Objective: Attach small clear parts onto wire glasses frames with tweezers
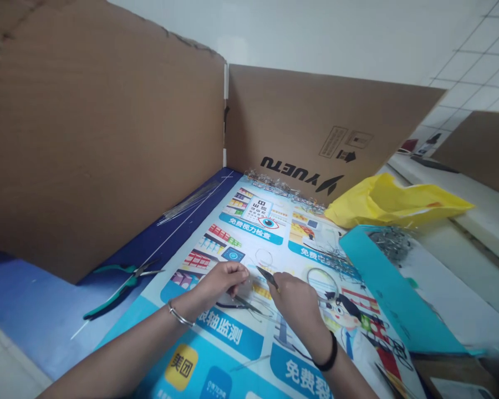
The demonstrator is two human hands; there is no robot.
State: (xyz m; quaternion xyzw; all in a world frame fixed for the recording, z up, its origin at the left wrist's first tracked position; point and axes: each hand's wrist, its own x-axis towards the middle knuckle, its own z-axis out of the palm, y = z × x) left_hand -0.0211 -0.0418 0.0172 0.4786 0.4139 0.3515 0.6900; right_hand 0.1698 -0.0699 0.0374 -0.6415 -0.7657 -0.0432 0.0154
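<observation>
My left hand (222, 280) has its fingers pinched together on a thin wire piece I can barely make out, just above a printed poster (249, 221) that covers the table. A silver bangle sits on that wrist. My right hand (295, 302) is closed round a small dark pointed tool (267, 276), likely pliers, whose tip points toward the left fingers. A black band is on the right wrist. Another dark thin tool (241, 303) lies on the poster under the hands.
Green-handled pliers (122, 285) lie on the blue mat at left. Straight wires (187, 205) lie near the cardboard wall (100, 138). A yellow plastic bag (395, 202), a teal tray (395, 293) with small metal parts (391, 241), and loose wire pieces sit at right.
</observation>
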